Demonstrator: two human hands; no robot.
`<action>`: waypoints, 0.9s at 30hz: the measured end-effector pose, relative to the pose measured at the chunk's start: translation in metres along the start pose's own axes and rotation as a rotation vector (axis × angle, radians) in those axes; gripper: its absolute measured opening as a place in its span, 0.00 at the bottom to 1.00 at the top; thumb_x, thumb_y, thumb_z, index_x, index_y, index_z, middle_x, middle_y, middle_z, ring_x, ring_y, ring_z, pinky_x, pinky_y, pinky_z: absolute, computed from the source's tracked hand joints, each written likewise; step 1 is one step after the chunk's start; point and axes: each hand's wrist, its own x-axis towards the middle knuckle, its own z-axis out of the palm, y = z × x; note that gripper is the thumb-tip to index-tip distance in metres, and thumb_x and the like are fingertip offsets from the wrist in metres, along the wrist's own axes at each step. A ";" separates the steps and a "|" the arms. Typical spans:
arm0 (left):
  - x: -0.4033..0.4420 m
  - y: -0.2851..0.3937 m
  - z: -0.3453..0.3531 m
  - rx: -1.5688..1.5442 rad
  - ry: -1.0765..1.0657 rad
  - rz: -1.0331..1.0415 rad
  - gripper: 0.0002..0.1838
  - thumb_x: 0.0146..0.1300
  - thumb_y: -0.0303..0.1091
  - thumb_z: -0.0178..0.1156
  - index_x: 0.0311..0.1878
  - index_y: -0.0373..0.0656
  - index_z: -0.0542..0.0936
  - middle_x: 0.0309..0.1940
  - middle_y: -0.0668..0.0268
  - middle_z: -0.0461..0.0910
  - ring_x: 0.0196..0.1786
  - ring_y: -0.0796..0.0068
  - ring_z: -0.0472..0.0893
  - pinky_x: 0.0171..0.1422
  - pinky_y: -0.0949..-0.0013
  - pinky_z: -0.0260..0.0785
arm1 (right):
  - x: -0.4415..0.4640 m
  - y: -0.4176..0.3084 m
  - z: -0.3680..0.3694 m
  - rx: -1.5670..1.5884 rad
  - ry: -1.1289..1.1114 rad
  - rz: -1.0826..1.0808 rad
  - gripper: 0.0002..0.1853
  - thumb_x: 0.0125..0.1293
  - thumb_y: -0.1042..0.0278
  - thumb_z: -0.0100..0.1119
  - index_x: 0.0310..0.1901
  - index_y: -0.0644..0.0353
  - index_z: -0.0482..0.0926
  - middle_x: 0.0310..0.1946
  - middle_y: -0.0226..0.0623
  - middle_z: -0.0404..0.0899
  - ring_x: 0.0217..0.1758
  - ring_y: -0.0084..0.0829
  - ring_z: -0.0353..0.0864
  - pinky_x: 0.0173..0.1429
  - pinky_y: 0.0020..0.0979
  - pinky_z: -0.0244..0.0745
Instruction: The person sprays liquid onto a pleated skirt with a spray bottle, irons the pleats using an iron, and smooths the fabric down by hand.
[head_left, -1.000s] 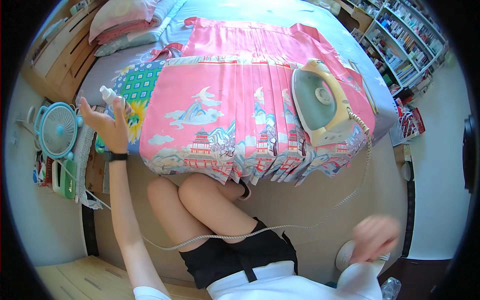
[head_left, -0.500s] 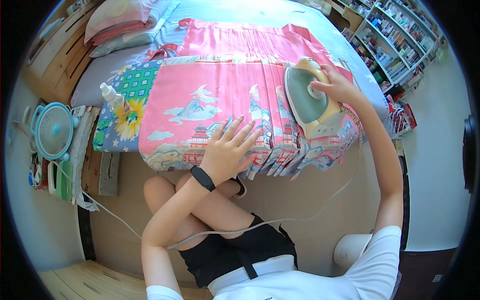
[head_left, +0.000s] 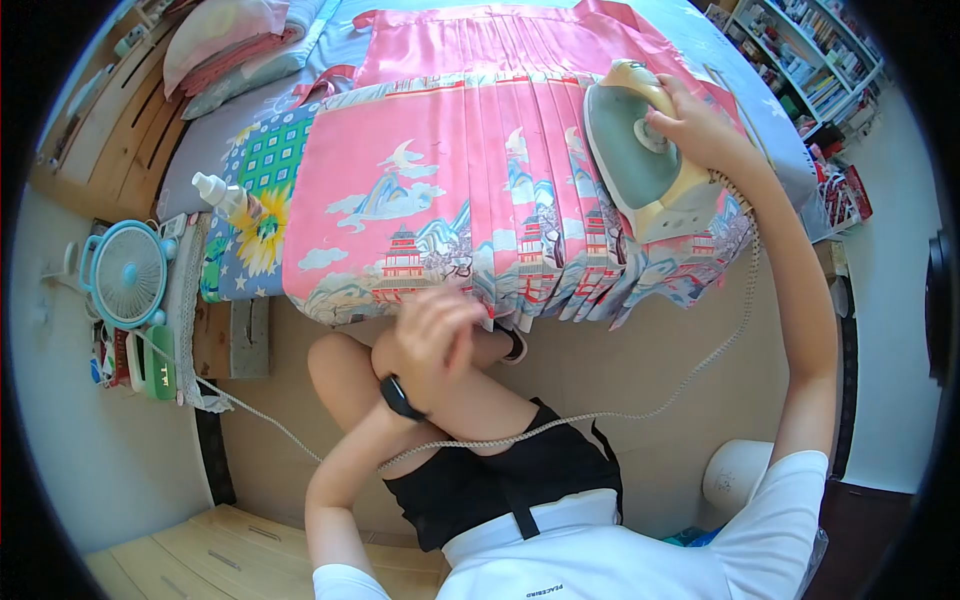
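Observation:
My right hand (head_left: pixel 695 125) is closed around the handle of a cream and green iron (head_left: pixel 628 165). The iron rests on the right part of a pink pleated skirt (head_left: pixel 375 150) printed with clouds, a moon and red pavilions. A grey braided cord (head_left: pixel 680 385) runs from the iron down past my elbow and across my lap. My left hand (head_left: pixel 435 335) is raised off the cloth near the skirt's front edge. It is blurred, with fingers loosely bent, thumb apart and nothing seen in it.
A white spray bottle (head_left: pixel 220 193) stands on the patterned cloth (head_left: pixel 262 215) left of the skirt. Beyond are the blue bed (head_left: pixel 450 8) and stacked pillows (head_left: pixel 225 45). A blue fan (head_left: pixel 128 275) stands at the left, a bookshelf (head_left: pixel 815 60) at the far right.
My left hand has lifted off the skirt and drawn back toward me, its fingers bending. My right hand still holds the iron on the pleats, at the right. The view has shifted slightly.

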 end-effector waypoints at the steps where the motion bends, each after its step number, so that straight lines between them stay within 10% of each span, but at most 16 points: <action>1: -0.018 0.013 0.011 -0.214 -0.073 -0.134 0.19 0.51 0.27 0.63 0.48 0.42 0.76 0.48 0.58 0.77 0.55 0.56 0.73 0.62 0.54 0.59 | 0.000 -0.004 -0.002 0.009 -0.003 -0.001 0.33 0.61 0.57 0.53 0.65 0.59 0.56 0.49 0.57 0.76 0.52 0.49 0.77 0.55 0.41 0.70; 3: -0.022 0.028 0.023 -0.430 -0.146 -0.271 0.16 0.49 0.26 0.64 0.43 0.41 0.76 0.43 0.58 0.78 0.50 0.55 0.74 0.58 0.54 0.61 | -0.003 -0.014 -0.009 -0.060 -0.101 0.087 0.34 0.64 0.57 0.52 0.67 0.62 0.54 0.57 0.52 0.70 0.61 0.41 0.71 0.62 0.33 0.64; 9: 0.034 0.030 0.056 0.248 0.311 -0.382 0.28 0.41 0.41 0.73 0.41 0.44 0.68 0.41 0.58 0.67 0.51 0.54 0.65 0.56 0.52 0.53 | -0.005 -0.017 -0.009 0.002 -0.091 0.100 0.33 0.64 0.57 0.52 0.67 0.61 0.55 0.55 0.50 0.73 0.58 0.42 0.73 0.60 0.35 0.65; 14: 0.028 0.039 0.099 0.286 0.490 -0.368 0.20 0.42 0.29 0.65 0.41 0.47 0.72 0.49 0.59 0.67 0.56 0.53 0.64 0.58 0.47 0.50 | -0.007 -0.017 -0.011 -0.030 -0.083 0.083 0.33 0.63 0.58 0.52 0.66 0.62 0.56 0.54 0.53 0.74 0.58 0.43 0.74 0.59 0.35 0.66; 27: 0.055 0.058 0.042 0.383 0.248 -0.371 0.11 0.47 0.26 0.62 0.37 0.45 0.79 0.30 0.68 0.75 0.40 0.68 0.75 0.47 0.62 0.62 | -0.003 -0.007 -0.001 -0.021 -0.012 0.048 0.34 0.60 0.56 0.51 0.65 0.60 0.56 0.44 0.57 0.78 0.46 0.49 0.80 0.51 0.42 0.72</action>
